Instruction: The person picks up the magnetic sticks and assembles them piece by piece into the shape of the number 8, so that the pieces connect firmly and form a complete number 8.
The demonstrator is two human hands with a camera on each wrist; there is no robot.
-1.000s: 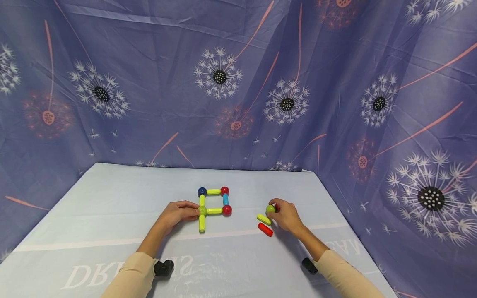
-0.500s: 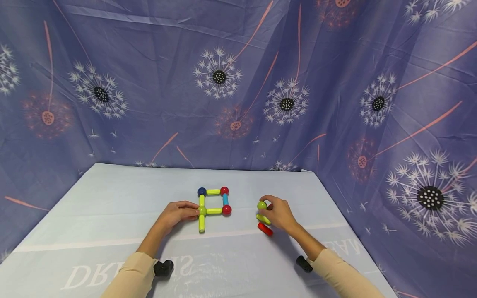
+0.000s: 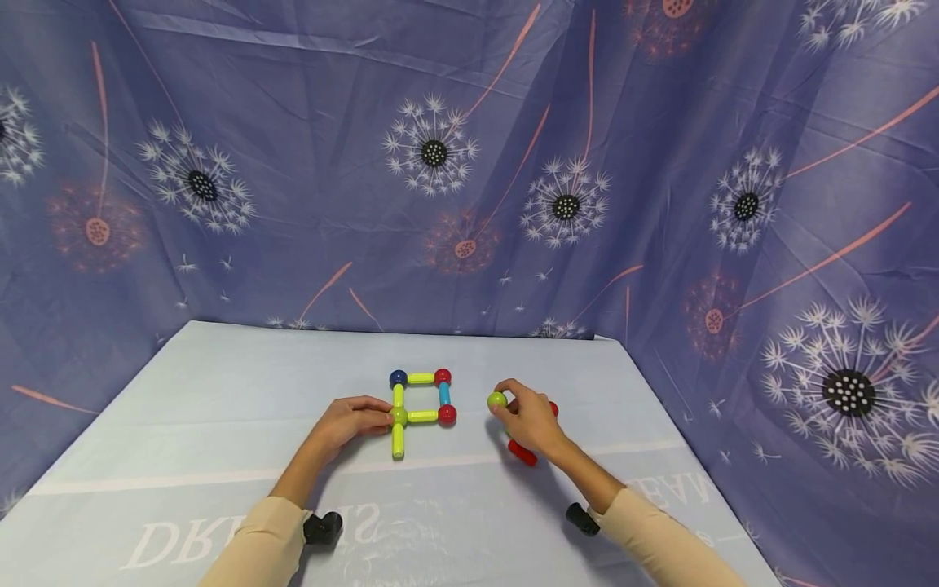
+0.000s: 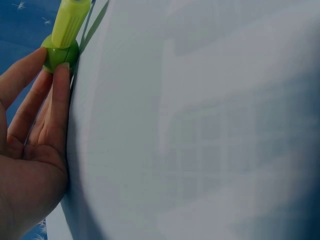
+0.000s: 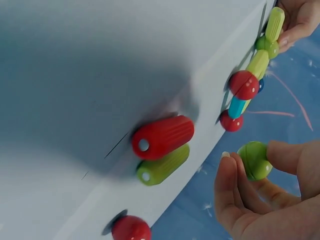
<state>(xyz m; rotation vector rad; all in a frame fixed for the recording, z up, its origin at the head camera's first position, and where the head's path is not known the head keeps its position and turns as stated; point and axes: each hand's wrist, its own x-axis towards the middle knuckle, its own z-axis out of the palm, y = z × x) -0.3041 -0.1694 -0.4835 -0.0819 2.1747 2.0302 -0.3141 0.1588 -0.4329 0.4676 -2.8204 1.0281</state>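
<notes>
My left hand (image 3: 357,421) pinches the green ball (image 3: 398,417) at the near left corner of a square of magnetic rods and balls. Yellow-green rods and one blue rod (image 3: 444,393) form its sides, with a dark blue ball (image 3: 398,378) and two red balls at the other corners. One more yellow-green rod (image 3: 398,443) sticks out toward me from the held ball. To the right, my right hand (image 3: 533,417) pinches a loose green ball (image 3: 497,400) between thumb and fingers, above the table and apart from the square.
Below my right hand lie a red rod (image 5: 164,137) and a yellow-green rod (image 5: 165,165), side by side. A loose red ball (image 5: 131,229) rests beyond them. The white-covered table (image 3: 242,367) ends at a purple dandelion-print curtain (image 3: 315,204).
My right hand has lifted the green ball and carried it left, past the loose rods, uncovering the loose red ball. My left hand and the square stay put.
</notes>
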